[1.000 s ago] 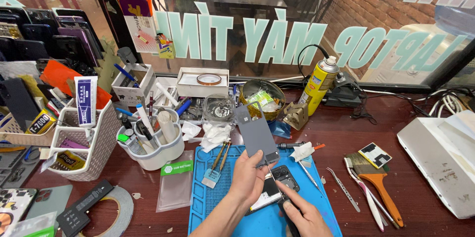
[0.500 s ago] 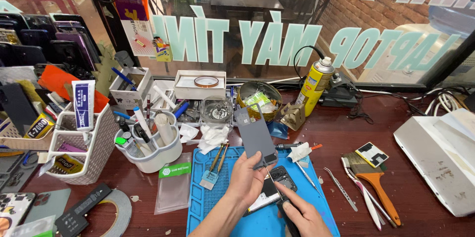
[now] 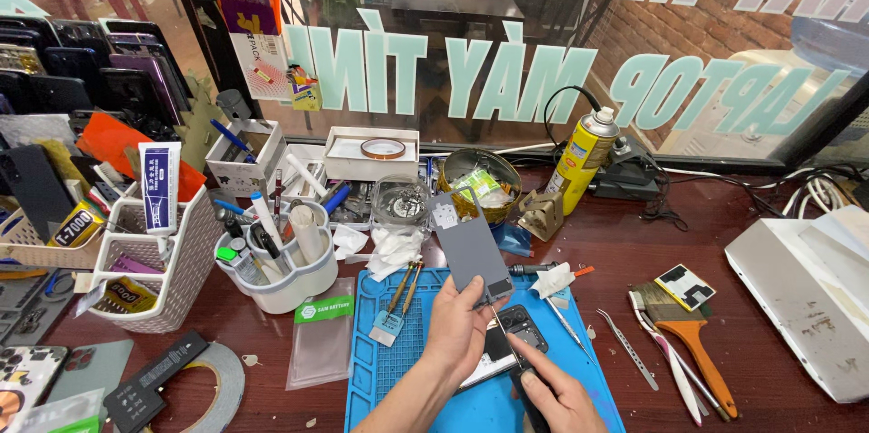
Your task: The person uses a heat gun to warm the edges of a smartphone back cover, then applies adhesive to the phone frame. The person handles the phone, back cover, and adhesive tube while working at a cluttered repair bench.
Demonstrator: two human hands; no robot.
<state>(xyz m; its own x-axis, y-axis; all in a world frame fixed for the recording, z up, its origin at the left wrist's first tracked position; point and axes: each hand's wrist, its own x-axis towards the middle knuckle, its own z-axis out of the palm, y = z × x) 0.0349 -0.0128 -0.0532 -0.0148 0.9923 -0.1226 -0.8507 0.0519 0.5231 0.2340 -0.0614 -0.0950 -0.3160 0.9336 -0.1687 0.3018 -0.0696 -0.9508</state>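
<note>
The left hand [image 3: 462,329] is covering the lower end of the grey panel [image 3: 471,252] and part of the phone [image 3: 507,342] beneath it. The right hand [image 3: 554,394] is being cut off by the bottom edge, and it is hiding the lower part of a dark tool [image 3: 528,388], whose kind is too hard to tell. The blue mat [image 3: 398,370] is running off the bottom edge. The white box [image 3: 806,297] is being cropped at the right edge. The tools packed into the white cup [image 3: 276,275] are overlapping, too small to tell apart.
</note>
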